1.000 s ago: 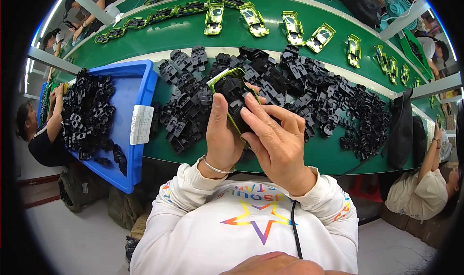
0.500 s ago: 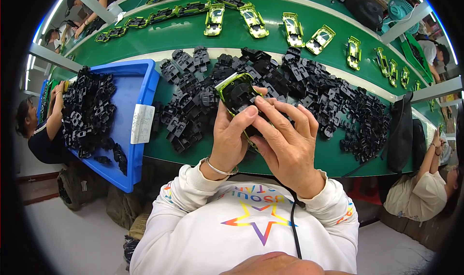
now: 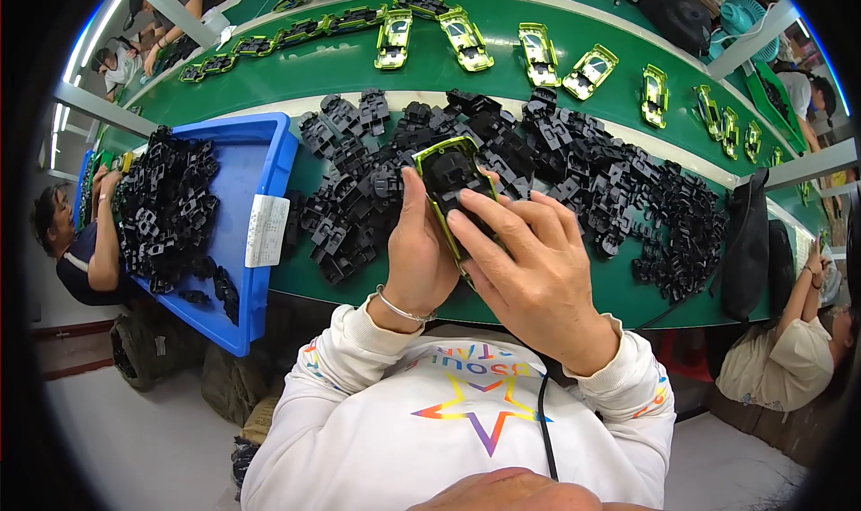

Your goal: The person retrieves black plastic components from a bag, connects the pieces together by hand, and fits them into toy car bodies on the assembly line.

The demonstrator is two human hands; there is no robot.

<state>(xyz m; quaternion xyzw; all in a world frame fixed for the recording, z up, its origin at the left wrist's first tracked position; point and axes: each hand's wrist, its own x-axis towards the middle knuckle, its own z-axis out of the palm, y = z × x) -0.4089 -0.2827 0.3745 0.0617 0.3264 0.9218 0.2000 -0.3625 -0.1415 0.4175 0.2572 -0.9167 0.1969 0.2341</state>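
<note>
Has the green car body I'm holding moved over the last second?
Yes. Judged against the blue bin, the green car body has shifted a little to the right, farther from the bin.

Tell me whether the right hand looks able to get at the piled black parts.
Probably yes: the black parts lie just beyond the right hand, nothing visibly between, though its fingers are on the green-edged piece.

Wearer's two hands (image 3: 420,258) (image 3: 543,264), one held car shell (image 3: 451,172), over a dozen unheld shells (image 3: 393,38), uncountably many black parts (image 3: 556,134)
</note>
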